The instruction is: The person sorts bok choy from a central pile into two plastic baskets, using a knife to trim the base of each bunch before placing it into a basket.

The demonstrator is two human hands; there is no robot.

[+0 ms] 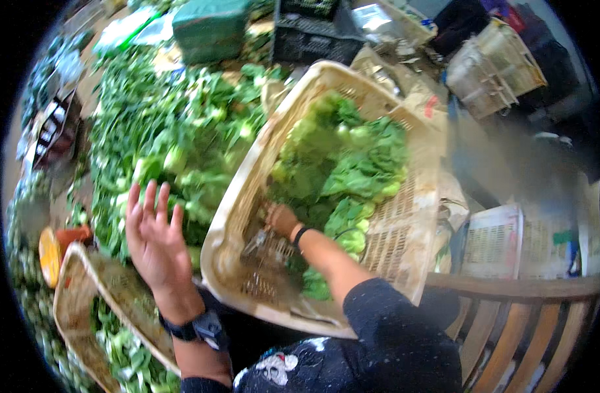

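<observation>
My left hand [157, 240] is raised with its fingers apart and nothing in it, over the edge of a large pile of leafy greens [147, 127]. A large, dirty white plastic basket [231, 196] sits tilted before me. My right hand [281, 219] reaches into it, near its left wall, beside the leafy green vegetables [363, 172] inside. The fingertips are blurred and partly hidden, so whether they hold a leaf cannot be told. The greens cover the basket's upper and middle part; its bare floor shows near my right hand.
Another basket [66, 304] with greens stands at the lower left, beside an orange and yellow object [50, 256]. A green wrapped block [211, 29] and black crates [319, 44] lie beyond the pile. A slatted wooden bench [516, 290] is at the right, near white crates [491, 240].
</observation>
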